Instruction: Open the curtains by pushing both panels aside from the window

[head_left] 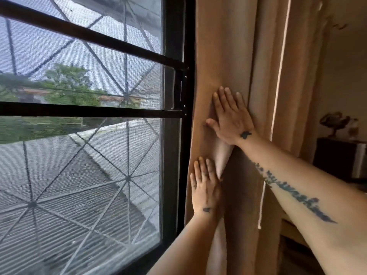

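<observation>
A tan curtain panel point(228, 46) hangs bunched in folds just right of the black window frame point(184, 56). My right hand point(230, 118) lies flat on the cloth with fingers spread, pressing against a fold. Below it, my left hand point(205, 187) also rests flat on the curtain near its left edge, fingers together and pointing up. A pale lining point(222, 157) shows between the two hands. The window point(79, 116) to the left is uncovered, with mesh and a diamond grille. Only this one panel is in view.
A pale cord or seam point(280, 76) runs down the curtain folds. At the right stands a dark cabinet point(337, 155) with small ornaments point(337, 122) on top, against a beige wall. Outside are a corrugated roof and trees.
</observation>
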`<state>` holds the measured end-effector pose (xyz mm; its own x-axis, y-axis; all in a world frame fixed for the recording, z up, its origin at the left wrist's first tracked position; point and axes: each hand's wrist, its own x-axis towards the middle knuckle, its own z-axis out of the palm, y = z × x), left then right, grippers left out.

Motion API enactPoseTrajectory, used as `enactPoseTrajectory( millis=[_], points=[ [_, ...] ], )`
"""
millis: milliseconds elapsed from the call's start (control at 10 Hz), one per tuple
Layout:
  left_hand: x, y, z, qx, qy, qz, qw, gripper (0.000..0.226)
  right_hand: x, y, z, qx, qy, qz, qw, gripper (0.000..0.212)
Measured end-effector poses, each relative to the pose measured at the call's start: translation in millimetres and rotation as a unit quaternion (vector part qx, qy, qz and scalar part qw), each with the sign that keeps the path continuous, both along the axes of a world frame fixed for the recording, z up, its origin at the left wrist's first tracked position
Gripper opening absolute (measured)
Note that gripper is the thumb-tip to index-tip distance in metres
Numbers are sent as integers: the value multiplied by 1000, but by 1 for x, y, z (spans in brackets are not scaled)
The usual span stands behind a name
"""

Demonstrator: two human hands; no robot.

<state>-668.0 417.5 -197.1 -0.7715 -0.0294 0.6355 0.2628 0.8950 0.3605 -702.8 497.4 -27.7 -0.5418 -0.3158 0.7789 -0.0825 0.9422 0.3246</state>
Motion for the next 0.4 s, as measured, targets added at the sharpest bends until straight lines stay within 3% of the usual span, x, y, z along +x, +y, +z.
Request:
enactPoseTrajectory(
  millis=[100,200,300,400],
  points=[
    [31,-23,-3,-76,-44,-43,995,72,22,-14,-9,-6,-2,2,1000,72],
    [75,-64,-20,-104,-48,-87,990,90,45,-31,-24,-27,-20,16,999,74],
    [115,-125,-62,-139,-20,-40,989,102,71,-50,-49,-67,-37,53,996,82],
    [147,-186,-157,-162,-40,46,985,73,99,-71,-75,-108,-58,88,989,87]
  ],
)
